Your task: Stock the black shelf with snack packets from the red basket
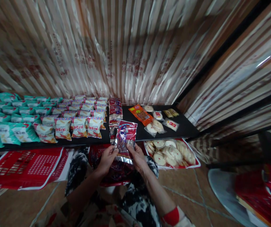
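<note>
We find the left hand (107,159) and right hand (137,156) each in a narrow grip on one purple-red snack packet (126,135), at the front edge of the shelf (184,127). We note similar packets (115,108) lined towards the back edge, teal bags (24,132) near the left end.

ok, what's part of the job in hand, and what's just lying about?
Likely the job:
foil packet in left hand and right hand
similar packets on shelf
red bag below

Apparently lying about:
green snack bags
white snack bags
orange packet
biscuit bag
</note>
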`<state>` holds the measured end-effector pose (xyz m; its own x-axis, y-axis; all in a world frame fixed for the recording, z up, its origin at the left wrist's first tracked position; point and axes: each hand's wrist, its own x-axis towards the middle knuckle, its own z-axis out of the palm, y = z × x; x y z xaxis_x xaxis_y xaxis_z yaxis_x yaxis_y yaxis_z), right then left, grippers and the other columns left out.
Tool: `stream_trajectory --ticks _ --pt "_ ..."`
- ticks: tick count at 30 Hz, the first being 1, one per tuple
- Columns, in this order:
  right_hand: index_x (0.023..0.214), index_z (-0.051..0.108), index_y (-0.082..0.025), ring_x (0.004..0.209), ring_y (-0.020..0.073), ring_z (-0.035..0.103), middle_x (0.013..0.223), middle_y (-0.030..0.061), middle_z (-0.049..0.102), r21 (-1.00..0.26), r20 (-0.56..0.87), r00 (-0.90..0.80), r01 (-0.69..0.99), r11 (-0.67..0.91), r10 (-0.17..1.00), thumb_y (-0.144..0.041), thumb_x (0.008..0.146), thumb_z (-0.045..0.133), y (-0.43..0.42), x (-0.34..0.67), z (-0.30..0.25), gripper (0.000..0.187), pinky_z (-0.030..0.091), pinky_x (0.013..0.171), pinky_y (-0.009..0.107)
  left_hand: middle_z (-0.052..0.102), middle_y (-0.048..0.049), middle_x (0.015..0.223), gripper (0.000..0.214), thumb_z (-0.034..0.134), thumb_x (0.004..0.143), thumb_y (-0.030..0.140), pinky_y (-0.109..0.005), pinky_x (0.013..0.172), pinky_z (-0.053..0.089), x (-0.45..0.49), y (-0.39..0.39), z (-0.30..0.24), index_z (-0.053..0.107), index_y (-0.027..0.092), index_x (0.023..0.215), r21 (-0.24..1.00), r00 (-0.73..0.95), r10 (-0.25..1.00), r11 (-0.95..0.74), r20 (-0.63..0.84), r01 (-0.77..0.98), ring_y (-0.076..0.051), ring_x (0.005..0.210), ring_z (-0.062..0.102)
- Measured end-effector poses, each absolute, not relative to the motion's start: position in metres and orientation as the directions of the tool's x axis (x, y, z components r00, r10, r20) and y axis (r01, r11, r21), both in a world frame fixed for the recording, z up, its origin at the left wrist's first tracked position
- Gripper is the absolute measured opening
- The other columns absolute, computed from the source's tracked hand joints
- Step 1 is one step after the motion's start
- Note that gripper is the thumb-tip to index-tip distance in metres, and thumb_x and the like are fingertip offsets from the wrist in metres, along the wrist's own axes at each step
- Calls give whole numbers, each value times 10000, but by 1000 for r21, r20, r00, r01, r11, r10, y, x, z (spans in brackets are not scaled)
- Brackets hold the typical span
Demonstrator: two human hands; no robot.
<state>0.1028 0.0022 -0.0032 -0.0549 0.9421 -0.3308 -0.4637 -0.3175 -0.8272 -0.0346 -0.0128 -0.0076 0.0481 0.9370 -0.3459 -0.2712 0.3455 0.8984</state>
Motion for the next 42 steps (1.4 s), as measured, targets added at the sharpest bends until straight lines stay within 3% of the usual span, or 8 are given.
stream_trajectory --ticks 5,11,15,19,25,31,36,42 --pt "952 591 -228 692 203 654 817 15 702 -881 -287 0 -393 -264 958 -451 649 726 16 107 -6 399 511 651 330 667 -63 842 354 631 695 396 -307 738 492 -27 3 -19 597 138 934 946 -46 961 261 -274 -190 -188 782 632" --pt "989 591 -215 785 183 612 870 21 672 -999 -38 93 -34 -35 995 -487 760 602 22 106 4 356 504 733 314 540 -92 1198 430 561 754 266 -383 989 398 -20 9 4 543 205 1180 980 -176 981 -53 87 190 -201 1118 519" --pt "1110 593 -223 993 204 574 1095 73 626 -961 170 34 226 158 985 -426 813 555 15 101 20 362 464 883 338 429 -81 1380 455 516 823 380 -382 1111 249 -18 8 30 520 214 1247 998 3 999 -40 40 56 -214 1307 351" --pt "1246 535 -262 1247 222 423 1348 74 471 -916 256 -104 293 276 961 -390 822 551 12 102 26 443 370 1027 372 525 -83 1311 541 559 794 447 -361 1053 334 -13 15 37 488 202 1271 974 101 990 119 -101 -192 -230 1224 462" --pt "1106 621 -220 1043 232 578 1161 90 612 -988 62 122 147 44 991 -476 778 594 33 114 15 416 474 906 380 692 -87 939 459 659 693 465 -340 831 476 -13 27 21 604 132 1004 833 -66 908 350 -415 -428 -236 893 635" --pt "910 658 -198 714 220 668 778 41 713 -867 -367 -48 -345 -360 929 -474 681 708 52 118 20 362 536 615 326 672 -11 710 319 700 654 387 -269 623 467 -20 31 10 632 144 849 786 249 872 488 -421 -379 -159 627 609" --pt "890 635 -234 642 195 665 760 3 717 -818 -348 -1 -487 -304 938 -382 605 784 67 109 21 354 523 566 306 687 -27 789 288 643 713 405 -267 683 462 -26 36 6 643 151 848 852 285 893 429 -349 -299 -172 714 623" --pt "899 632 -214 534 163 627 689 -12 704 -859 -313 60 -443 -256 948 -386 548 803 115 102 9 427 509 529 291 690 -49 876 309 603 719 370 -290 749 480 -32 44 -8 613 155 940 896 97 930 367 -354 -250 -215 856 637"
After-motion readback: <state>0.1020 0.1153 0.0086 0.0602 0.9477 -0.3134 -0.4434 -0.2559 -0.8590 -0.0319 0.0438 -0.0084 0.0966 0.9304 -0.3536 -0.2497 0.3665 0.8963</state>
